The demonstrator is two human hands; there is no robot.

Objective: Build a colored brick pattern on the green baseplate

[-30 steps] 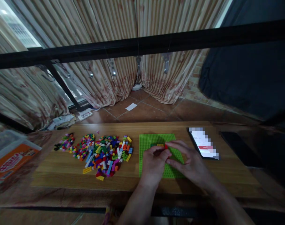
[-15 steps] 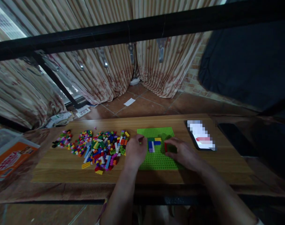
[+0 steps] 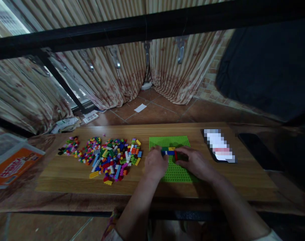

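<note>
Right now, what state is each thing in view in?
Left hand: curled, grip hidden
Right hand: holding the red brick
Built bricks: on the green baseplate, partly covered
Loose bricks: spread in piles
Phone: screen lit
Dark slab: lying flat
Plastic box: lid unclear
Curtains: hanging

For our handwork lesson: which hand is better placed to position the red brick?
Likely the right hand: it pinches the red brick, while the left hand is mostly left of the blue brick.
</note>
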